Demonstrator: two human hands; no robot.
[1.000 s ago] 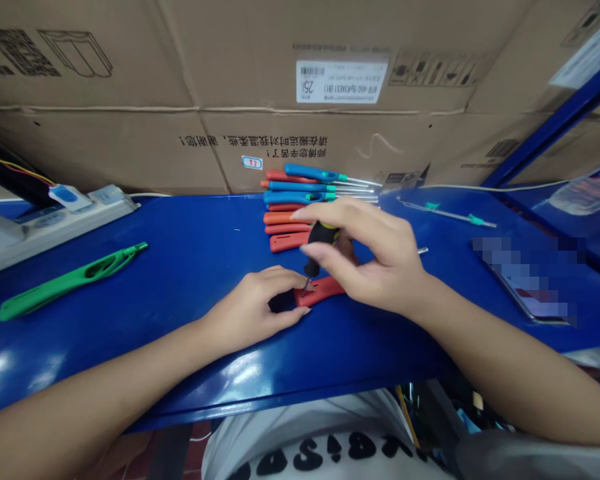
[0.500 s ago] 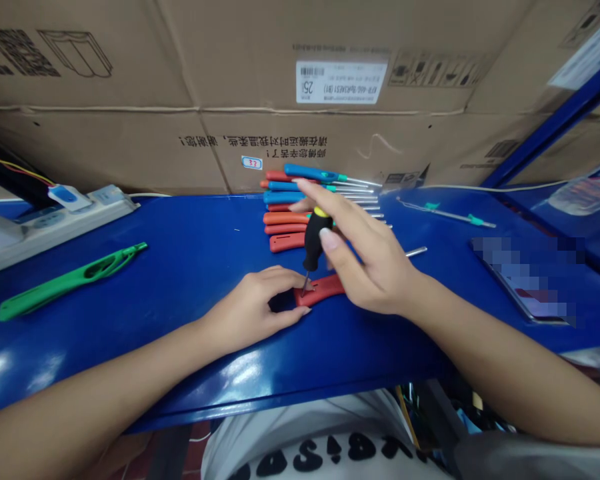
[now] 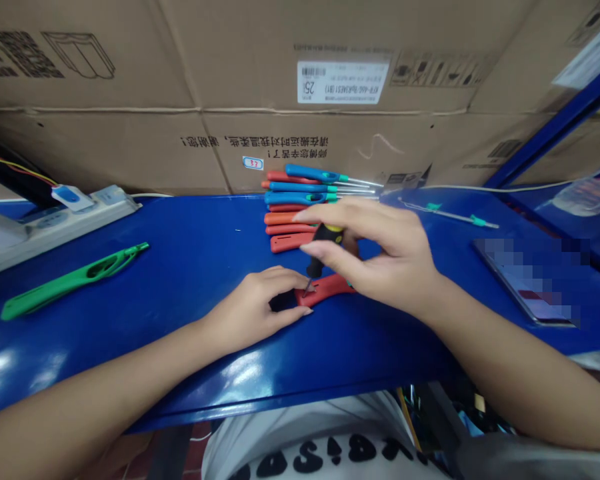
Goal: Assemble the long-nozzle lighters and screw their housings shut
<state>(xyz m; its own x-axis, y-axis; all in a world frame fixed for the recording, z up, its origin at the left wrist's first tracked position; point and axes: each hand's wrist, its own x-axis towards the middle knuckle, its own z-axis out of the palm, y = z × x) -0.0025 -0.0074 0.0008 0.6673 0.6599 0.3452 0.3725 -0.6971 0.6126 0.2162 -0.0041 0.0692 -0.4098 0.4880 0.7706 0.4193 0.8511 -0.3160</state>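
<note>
A red lighter-shaped handle lies on the blue table, its left end pinched between the thumb and fingers of my left hand. In my right hand is a black and yellow screwdriver, gripped by thumb and fingers and leaning to the right. The screwdriver's tip meets the handle near its left end. My right hand hides the handle's right part. Behind my hands lies a row of red, orange and blue handles, some with metal rods pointing right.
A green handle lies at the left, near a white power strip. On the right are a phone and a thin metal rod with green parts. Large cardboard boxes stand along the back.
My right hand has shifted a little to the right and its fingers have changed position around the screwdriver, which now leans more. My left hand stays on the red handle.
</note>
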